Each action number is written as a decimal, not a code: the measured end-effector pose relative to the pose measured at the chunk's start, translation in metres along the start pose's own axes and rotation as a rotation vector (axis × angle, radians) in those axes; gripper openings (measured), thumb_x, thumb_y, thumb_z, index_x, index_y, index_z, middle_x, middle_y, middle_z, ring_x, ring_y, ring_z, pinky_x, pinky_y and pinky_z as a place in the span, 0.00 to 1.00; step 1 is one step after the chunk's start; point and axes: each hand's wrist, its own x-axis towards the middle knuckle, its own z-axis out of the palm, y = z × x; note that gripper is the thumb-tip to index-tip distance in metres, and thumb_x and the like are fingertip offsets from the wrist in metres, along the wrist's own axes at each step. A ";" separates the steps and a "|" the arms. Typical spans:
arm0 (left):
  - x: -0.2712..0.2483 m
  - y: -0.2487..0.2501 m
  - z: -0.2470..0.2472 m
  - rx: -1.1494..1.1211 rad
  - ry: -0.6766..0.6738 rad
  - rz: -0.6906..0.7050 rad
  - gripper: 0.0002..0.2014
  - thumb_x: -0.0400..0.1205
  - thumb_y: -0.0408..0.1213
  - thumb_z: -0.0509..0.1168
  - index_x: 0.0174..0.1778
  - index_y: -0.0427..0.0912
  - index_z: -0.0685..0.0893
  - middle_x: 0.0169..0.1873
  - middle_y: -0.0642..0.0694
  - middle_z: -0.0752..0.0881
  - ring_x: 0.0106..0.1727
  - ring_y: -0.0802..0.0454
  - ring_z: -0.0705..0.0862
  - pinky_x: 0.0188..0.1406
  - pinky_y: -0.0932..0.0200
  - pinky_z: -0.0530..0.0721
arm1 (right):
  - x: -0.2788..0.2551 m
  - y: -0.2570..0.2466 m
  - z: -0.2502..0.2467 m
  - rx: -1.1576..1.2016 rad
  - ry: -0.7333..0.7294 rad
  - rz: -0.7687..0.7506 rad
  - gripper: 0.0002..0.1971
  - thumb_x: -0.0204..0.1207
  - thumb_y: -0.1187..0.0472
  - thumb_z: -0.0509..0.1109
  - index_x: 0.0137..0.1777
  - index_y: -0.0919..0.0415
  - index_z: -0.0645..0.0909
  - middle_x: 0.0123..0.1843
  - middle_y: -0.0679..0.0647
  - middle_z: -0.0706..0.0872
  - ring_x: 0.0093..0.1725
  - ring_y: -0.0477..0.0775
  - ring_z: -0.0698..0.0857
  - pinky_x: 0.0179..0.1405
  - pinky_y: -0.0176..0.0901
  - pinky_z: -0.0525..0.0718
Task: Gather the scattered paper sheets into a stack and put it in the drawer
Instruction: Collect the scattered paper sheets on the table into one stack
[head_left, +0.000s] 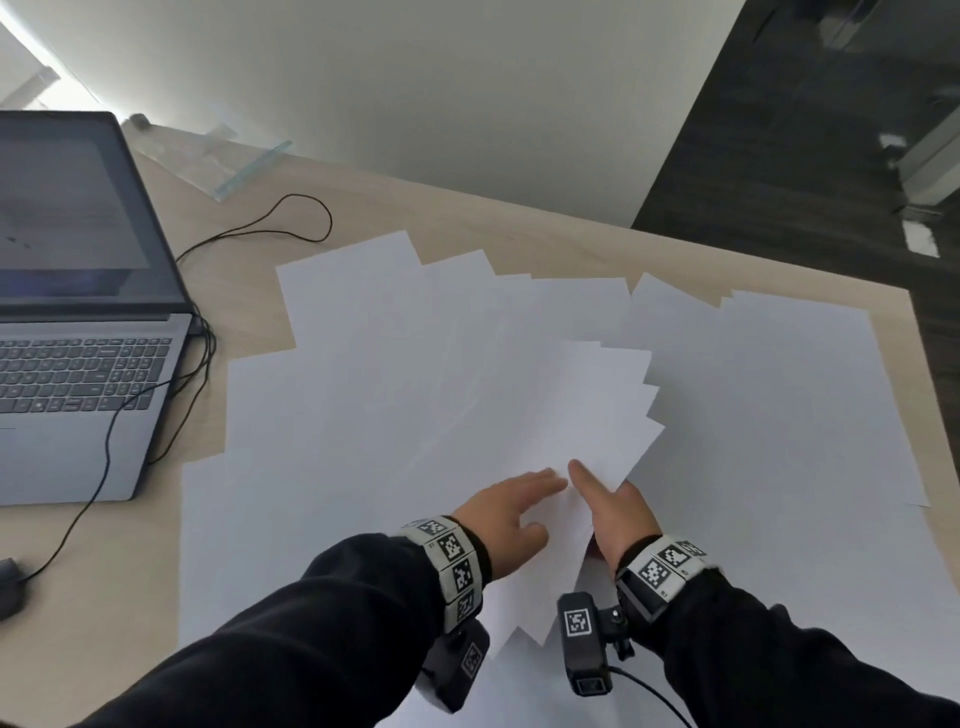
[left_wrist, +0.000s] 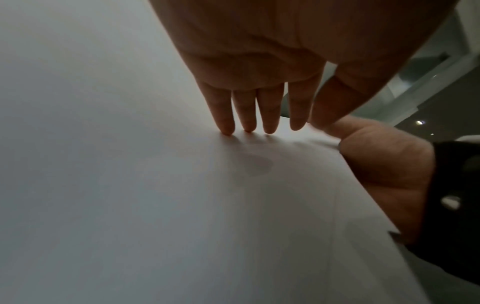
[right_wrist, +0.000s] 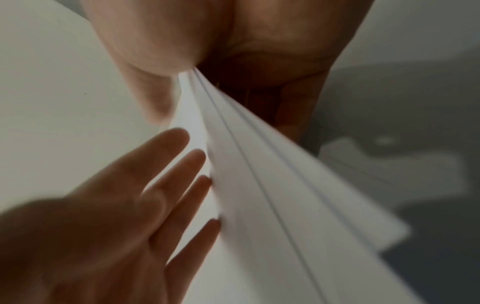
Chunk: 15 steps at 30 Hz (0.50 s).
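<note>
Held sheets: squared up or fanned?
Fanned. The sheets pinched in the right hand show staggered corners along their right side, and their edges spread apart in the right wrist view. The left hand lies flat on them.

Office: desk with laptop

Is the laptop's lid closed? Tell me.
No, the laptop stands open at the left of the desk, with its dark screen up and its keyboard showing.

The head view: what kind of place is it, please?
Probably an office or a study: a wooden desk holds an open laptop with cables, and many white paper sheets lie spread over it.
</note>
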 end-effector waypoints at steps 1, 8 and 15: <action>-0.004 -0.004 -0.001 0.001 0.039 0.002 0.31 0.81 0.33 0.60 0.80 0.60 0.68 0.82 0.61 0.64 0.83 0.62 0.59 0.84 0.55 0.57 | 0.000 0.001 -0.001 -0.020 0.000 -0.025 0.10 0.76 0.49 0.72 0.50 0.55 0.88 0.44 0.54 0.93 0.47 0.59 0.91 0.57 0.65 0.87; -0.049 -0.063 -0.028 0.388 0.394 -0.524 0.51 0.68 0.72 0.66 0.84 0.63 0.49 0.85 0.57 0.42 0.86 0.49 0.43 0.80 0.38 0.58 | 0.002 -0.005 -0.032 -0.122 0.191 -0.103 0.03 0.80 0.63 0.66 0.49 0.59 0.81 0.45 0.55 0.86 0.45 0.59 0.83 0.49 0.43 0.76; -0.096 -0.094 -0.029 0.412 0.497 -0.731 0.49 0.56 0.75 0.73 0.71 0.59 0.66 0.68 0.54 0.65 0.72 0.49 0.67 0.61 0.43 0.79 | 0.000 0.011 -0.087 -0.135 0.342 -0.059 0.05 0.80 0.64 0.66 0.52 0.64 0.78 0.49 0.59 0.83 0.47 0.60 0.80 0.50 0.44 0.72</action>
